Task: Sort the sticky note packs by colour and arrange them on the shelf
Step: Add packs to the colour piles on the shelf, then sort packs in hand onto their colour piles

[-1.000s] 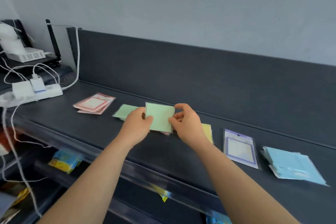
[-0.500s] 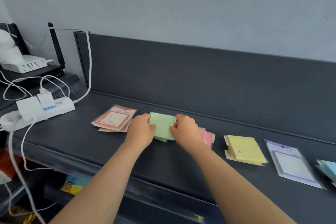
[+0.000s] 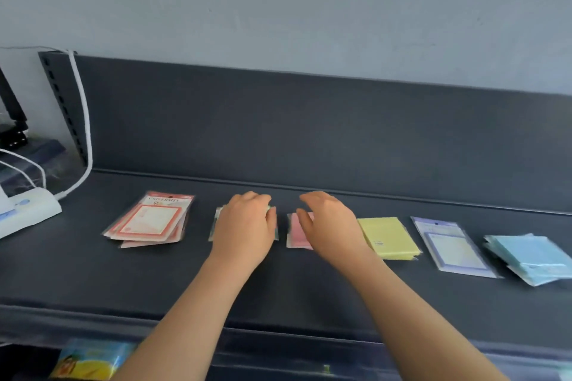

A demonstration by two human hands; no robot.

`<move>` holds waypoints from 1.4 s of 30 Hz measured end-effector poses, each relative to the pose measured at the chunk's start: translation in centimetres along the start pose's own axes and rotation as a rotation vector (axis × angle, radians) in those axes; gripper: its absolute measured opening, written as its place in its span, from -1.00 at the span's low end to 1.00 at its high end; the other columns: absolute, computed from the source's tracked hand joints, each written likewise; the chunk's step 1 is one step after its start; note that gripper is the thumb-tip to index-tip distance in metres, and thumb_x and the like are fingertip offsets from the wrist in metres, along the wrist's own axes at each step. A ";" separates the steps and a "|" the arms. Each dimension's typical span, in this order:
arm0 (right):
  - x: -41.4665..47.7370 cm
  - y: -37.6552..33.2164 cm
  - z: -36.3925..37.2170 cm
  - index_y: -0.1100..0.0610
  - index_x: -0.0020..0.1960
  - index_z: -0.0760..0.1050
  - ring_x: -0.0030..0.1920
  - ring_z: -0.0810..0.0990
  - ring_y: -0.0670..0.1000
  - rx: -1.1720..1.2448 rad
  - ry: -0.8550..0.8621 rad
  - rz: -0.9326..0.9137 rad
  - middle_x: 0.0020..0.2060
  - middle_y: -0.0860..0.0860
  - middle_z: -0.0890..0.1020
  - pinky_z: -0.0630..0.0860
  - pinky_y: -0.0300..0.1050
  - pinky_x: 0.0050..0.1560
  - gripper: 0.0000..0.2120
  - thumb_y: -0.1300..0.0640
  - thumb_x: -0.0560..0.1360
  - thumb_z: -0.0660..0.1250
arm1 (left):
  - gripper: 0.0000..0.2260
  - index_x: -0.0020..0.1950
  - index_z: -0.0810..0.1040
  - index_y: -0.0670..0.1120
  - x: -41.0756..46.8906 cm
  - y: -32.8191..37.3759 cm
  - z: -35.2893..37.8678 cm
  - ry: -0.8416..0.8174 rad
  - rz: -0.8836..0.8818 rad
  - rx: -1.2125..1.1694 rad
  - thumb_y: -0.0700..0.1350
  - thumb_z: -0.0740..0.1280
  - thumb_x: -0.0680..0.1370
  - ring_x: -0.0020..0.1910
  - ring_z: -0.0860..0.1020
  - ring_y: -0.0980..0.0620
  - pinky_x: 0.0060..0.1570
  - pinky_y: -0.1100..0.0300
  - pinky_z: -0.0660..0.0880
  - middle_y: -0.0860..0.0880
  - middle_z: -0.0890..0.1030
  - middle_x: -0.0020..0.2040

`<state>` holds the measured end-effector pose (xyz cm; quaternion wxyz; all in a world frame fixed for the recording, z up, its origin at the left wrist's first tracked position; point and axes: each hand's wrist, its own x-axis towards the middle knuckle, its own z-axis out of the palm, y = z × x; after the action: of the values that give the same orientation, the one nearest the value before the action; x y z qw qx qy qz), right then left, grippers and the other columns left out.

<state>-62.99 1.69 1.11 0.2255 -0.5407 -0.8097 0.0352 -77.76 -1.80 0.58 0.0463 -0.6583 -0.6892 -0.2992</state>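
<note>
Sticky note packs lie in a row on the dark shelf (image 3: 309, 297). From left to right: red-framed packs (image 3: 151, 219), green packs (image 3: 216, 223), pink packs (image 3: 296, 233), yellow packs (image 3: 388, 235), a purple-framed pack (image 3: 452, 246) and light blue packs (image 3: 532, 257). My left hand (image 3: 246, 226) lies palm down on the green pile and hides most of it. Over the pink pile, my right hand (image 3: 331, 223) has relaxed fingers and covers the pile's right part. Neither hand grips a pack.
A white power strip (image 3: 29, 210) with a thick white cable (image 3: 86, 133) sits at the shelf's left end. The shelf's dark back panel (image 3: 309, 133) rises behind the row. A colourful packet (image 3: 89, 359) lies on the lower level at bottom left.
The green pack held between both hands has been laid on the green pile. My right hand let go and moved right over the pink pile. The view shifted right.
</note>
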 end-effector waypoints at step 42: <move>-27.0 52.2 -26.1 0.19 0.17 0.53 0.11 0.55 0.09 -0.304 0.209 0.566 0.12 0.05 0.61 0.32 -0.12 0.21 -0.72 0.07 0.59 0.18 | -0.71 0.22 0.55 -0.08 -6.4 57.9 21.3 -0.307 0.507 -0.201 0.02 0.17 0.63 0.08 0.50 -0.04 0.06 0.10 0.45 -0.01 0.59 0.12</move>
<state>0.92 -5.69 -0.04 0.2053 -0.7723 -0.5959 -0.0802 -15.78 0.04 0.58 -0.0504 -0.8480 -0.4690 -0.2418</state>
